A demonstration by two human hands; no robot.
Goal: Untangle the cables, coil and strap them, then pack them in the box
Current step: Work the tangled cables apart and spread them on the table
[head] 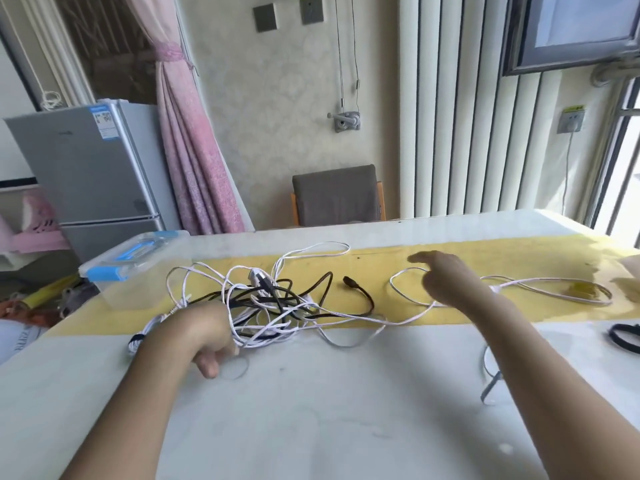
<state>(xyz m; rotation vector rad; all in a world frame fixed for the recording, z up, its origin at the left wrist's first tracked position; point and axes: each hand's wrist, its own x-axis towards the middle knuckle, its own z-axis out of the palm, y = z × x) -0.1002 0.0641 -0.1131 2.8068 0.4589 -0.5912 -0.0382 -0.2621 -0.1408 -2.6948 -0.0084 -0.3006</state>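
**Surface.** A pale, stone-look surface [311,427] has a yellow strip [485,252] running across its far half.

**Task items.** A tangle of thin white and black cables [273,299] lies left of centre on the near edge of the yellow strip. Some white loops spill onto the pale part. A black plug end [349,281] curls free at the tangle's right side. A single white cable [391,283] leads out of the tangle and runs right along the strip in long loops. A clear plastic box with a blue-latched lid [135,271] stands at the far left corner of the surface, just beside the tangle, with its lid on.

**Left hand.** The left hand [207,334] rests at the near left edge of the tangle. Its fingers are curled under and grip white strands from the bundle. A small white loop lies on the surface below the knuckles.

**Right hand.** The right hand [446,282] is over the single white cable, right of the tangle. It is blurred by motion, so I cannot tell whether its fingers are spread or pinching the cable.

**Other items.** A grey cable with a plug [490,382] lies beside the right forearm. A black strap [623,336] sits at the right edge. Beyond the surface are a grey refrigerator [93,168], a pink curtain [194,150] and a brown chair back [337,195].
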